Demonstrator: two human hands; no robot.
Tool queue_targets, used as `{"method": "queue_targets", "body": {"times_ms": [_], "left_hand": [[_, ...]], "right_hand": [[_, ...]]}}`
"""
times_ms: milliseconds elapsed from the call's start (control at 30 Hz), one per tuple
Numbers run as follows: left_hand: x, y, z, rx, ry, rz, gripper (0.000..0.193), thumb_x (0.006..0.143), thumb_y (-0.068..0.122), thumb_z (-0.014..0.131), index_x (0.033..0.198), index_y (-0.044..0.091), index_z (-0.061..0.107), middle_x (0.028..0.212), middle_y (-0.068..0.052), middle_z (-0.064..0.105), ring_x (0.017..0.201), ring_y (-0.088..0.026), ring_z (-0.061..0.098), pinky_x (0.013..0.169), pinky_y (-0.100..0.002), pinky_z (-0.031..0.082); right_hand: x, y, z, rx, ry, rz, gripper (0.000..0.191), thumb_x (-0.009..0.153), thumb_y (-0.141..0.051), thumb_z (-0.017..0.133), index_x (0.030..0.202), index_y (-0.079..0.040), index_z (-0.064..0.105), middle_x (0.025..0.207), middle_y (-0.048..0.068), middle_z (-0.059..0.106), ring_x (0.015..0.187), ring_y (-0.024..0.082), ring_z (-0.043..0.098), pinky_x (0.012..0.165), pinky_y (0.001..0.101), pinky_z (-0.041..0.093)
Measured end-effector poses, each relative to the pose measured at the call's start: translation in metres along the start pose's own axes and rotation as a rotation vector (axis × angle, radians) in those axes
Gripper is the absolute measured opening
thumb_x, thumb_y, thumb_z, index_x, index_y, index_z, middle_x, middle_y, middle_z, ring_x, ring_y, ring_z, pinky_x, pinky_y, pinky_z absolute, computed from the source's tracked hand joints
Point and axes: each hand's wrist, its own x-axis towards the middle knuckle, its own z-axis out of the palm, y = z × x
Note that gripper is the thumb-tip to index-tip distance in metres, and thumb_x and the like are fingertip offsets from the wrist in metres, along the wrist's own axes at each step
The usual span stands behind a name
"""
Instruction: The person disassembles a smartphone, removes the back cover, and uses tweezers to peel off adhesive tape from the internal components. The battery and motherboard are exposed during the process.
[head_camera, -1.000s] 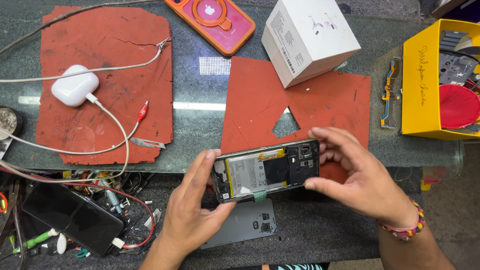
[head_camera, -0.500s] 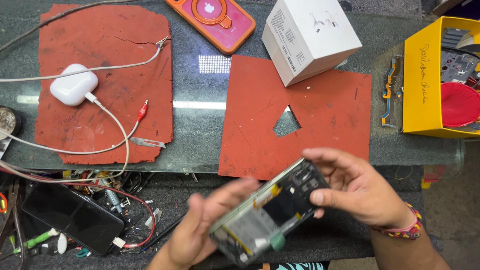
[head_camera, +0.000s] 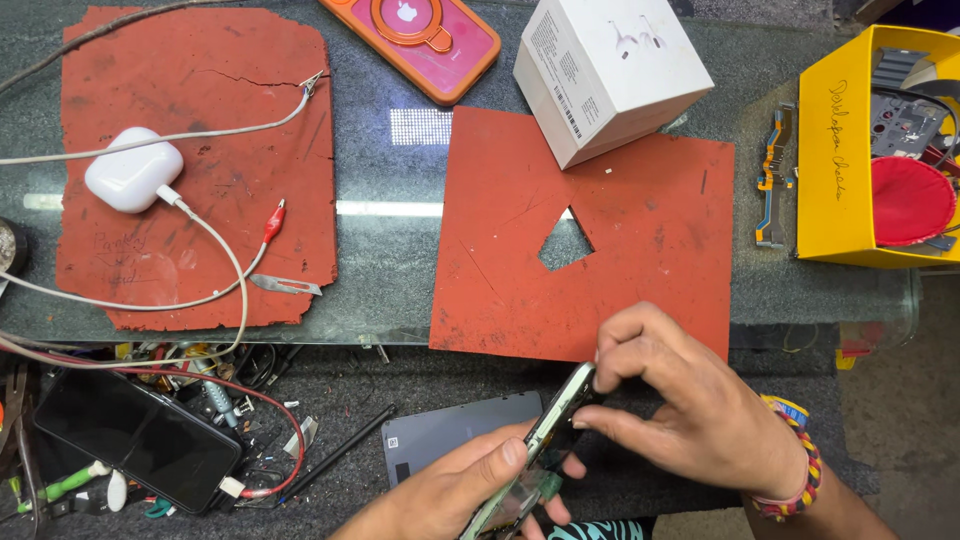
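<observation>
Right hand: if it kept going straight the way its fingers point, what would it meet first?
The right hand points left and already pinches the opened phone. Past that edge, the line runs to the left hand's thumb and the grey back cover below, though depth is unclear.

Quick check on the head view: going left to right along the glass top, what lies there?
White earbud case on the left red mat → orange phone → white box → flex cable strip → yellow tray. Nearer the camera, the left hand and right hand hold an opened phone.
</observation>
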Motion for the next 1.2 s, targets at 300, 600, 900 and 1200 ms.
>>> {"method": "queue_targets", "body": {"times_ms": [300, 600, 900, 1200], "left_hand": [[-0.001, 0.005, 0.011, 0.101, 0.085, -0.014, 0.072, 0.104, 0.046, 0.047, 0.165, 0.010, 0.031, 0.133, -0.010, 0.056, 0.105, -0.014, 0.061, 0.081, -0.024, 0.054], [0.000, 0.007, 0.016, 0.179, 0.191, -0.133, 0.067, 0.104, 0.037, 0.052, 0.165, 0.016, 0.036, 0.108, -0.008, 0.062, 0.081, -0.006, 0.059, 0.070, -0.020, 0.051], [-0.009, 0.004, 0.007, 0.142, 0.042, 0.010, 0.075, 0.103, 0.049, 0.053, 0.165, 0.013, 0.034, 0.133, -0.009, 0.060, 0.098, -0.008, 0.060, 0.083, -0.023, 0.052], [-0.018, 0.007, 0.008, -0.008, 0.058, 0.012, 0.082, 0.101, 0.055, 0.051, 0.162, 0.004, 0.036, 0.133, -0.013, 0.060, 0.104, -0.014, 0.062, 0.088, -0.028, 0.054]], "right_hand": [[-0.001, 0.002, -0.001, -0.017, -0.036, -0.155, 0.041, 0.074, -0.012, 0.091, 0.092, -0.012, 0.054, 0.098, 0.006, 0.058, 0.083, 0.018, 0.064, 0.066, 0.0274, 0.055], [-0.002, 0.008, -0.003, -0.042, -0.088, -0.159, 0.046, 0.070, -0.007, 0.091, 0.091, -0.010, 0.050, 0.091, 0.004, 0.059, 0.076, 0.018, 0.060, 0.062, 0.0301, 0.050], [-0.009, 0.021, 0.005, 0.170, -0.042, -0.032, 0.052, 0.070, -0.016, 0.095, 0.086, -0.012, 0.045, 0.084, 0.004, 0.058, 0.076, 0.015, 0.063, 0.062, 0.0269, 0.051], [-0.017, 0.018, 0.014, 0.134, 0.009, 0.107, 0.056, 0.067, -0.023, 0.097, 0.084, -0.011, 0.045, 0.083, 0.003, 0.060, 0.075, 0.015, 0.064, 0.065, 0.0274, 0.053]]}}
